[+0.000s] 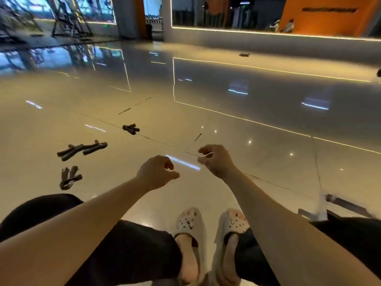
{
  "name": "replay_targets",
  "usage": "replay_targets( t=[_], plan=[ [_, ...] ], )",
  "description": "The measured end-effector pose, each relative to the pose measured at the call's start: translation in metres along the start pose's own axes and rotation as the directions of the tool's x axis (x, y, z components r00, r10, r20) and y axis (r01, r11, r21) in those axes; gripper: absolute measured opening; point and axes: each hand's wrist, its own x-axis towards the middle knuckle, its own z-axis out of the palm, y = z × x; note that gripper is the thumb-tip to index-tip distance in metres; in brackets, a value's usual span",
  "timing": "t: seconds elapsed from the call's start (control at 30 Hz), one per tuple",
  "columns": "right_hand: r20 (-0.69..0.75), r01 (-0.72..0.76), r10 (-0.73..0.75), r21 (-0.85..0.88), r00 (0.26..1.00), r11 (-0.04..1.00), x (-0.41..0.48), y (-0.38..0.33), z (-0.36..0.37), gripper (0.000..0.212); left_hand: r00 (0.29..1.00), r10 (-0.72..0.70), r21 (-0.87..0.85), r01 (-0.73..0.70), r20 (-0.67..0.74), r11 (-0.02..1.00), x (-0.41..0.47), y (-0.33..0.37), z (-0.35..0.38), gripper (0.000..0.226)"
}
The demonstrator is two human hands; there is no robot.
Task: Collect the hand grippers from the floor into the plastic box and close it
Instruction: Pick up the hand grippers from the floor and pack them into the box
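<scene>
Several black hand grippers lie on the glossy floor to my left: one far out (131,129), a pair side by side (82,149), and one nearest my knee (69,177). The clear plastic box (321,203) is barely visible at the right, showing only as thin edges and a latch. My right hand (218,161) pinches a thin clear edge of the box, out in front of me. My left hand (158,172) hovers beside it with its fingers loosely curled and holds nothing. Both hands are well to the right of the grippers.
I am crouched; my knees in dark trousers and my feet in pale clogs (190,228) fill the bottom of the view. Another small dark object (244,54) lies far off near the mirrored wall. Gym machines (68,19) stand at the back left.
</scene>
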Motion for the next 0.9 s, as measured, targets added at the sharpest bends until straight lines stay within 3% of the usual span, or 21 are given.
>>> replay_targets(
  t=[0.27, 0.53, 0.7, 0.9],
  plan=[
    [0.176, 0.136, -0.152, 0.103, 0.973, 0.985, 0.089, -0.107, 0.112, 0.031, 0.956, -0.278, 0.051, 0.284, -0.095, 0.957, 0.011, -0.116, -0.127, 0.035],
    [0.462, 0.223, -0.222, 0.052, 0.859, 0.973, 0.176, -0.195, 0.267, 0.037, 0.773, -0.606, -0.146, 0.588, -0.187, 0.795, -0.003, -0.288, -0.176, 0.027],
    [0.546, 0.322, -0.246, -0.046, 0.801, 0.946, 0.217, -0.227, 0.349, 0.041, 0.693, -0.703, -0.210, 0.672, -0.161, 0.710, 0.015, -0.364, -0.171, 0.051],
    [0.586, 0.363, -0.244, -0.093, 0.773, 0.927, 0.285, -0.211, 0.431, 0.040, 0.644, -0.752, -0.234, 0.716, -0.144, 0.658, 0.076, -0.430, -0.144, 0.084]
  ],
)
